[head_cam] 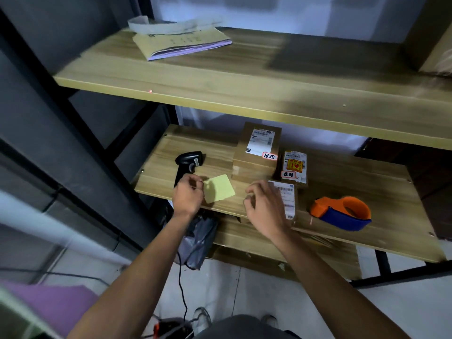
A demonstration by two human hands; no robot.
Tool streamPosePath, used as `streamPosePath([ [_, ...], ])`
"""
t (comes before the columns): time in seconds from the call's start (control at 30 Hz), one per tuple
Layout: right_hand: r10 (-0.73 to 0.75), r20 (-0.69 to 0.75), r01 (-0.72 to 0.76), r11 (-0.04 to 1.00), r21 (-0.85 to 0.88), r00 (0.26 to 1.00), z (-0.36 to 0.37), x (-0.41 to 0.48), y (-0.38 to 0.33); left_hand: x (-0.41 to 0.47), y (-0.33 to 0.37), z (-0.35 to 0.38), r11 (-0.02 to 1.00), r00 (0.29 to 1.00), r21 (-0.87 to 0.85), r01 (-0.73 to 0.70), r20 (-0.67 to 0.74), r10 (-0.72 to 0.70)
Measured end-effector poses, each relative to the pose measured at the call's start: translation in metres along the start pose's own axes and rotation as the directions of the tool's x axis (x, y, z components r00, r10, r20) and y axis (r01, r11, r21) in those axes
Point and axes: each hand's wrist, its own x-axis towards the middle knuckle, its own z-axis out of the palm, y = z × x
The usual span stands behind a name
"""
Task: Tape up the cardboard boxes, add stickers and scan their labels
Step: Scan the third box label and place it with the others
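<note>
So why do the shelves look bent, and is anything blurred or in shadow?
In the head view, the wide-angle lens bows the upper shelf; a dark shadow lies across its right part; the frame's left margin is smeared and the right hand slightly soft, while the tape dispenser looks crisp.

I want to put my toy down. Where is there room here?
The upper wooden shelf is bare right of the yellow paper booklet. The lower wooden shelf is free behind the orange-and-blue tape dispenser. It is crowded from the black handheld scanner, past the yellow-green paper sheet, to the labelled cardboard boxes.
</note>
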Motion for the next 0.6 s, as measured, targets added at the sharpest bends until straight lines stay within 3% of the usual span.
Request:
streamPosePath([
  [0.27,-0.067,0.160,0.069,0.998,-0.006,0.985,0.032,0.039,-0.047,0.028,-0.028,-0.026,0.985,0.992,0.163,0.054,-0.118,-0.035],
  [0.43,-0.065,0.226,0.059,0.998,0.035,0.972,0.043,0.043,-0.060,0.049,-0.038,-0.026,0.970,0.995,0.221,0.100,-0.008,-0.101],
  [0.6,0.029,0.372,-0.050,0.998,0.048,0.928,0.049,0.048,-0.063,0.064,-0.045,-0.021,0.959,0.987,0.257,0.121,0.072,-0.144],
])
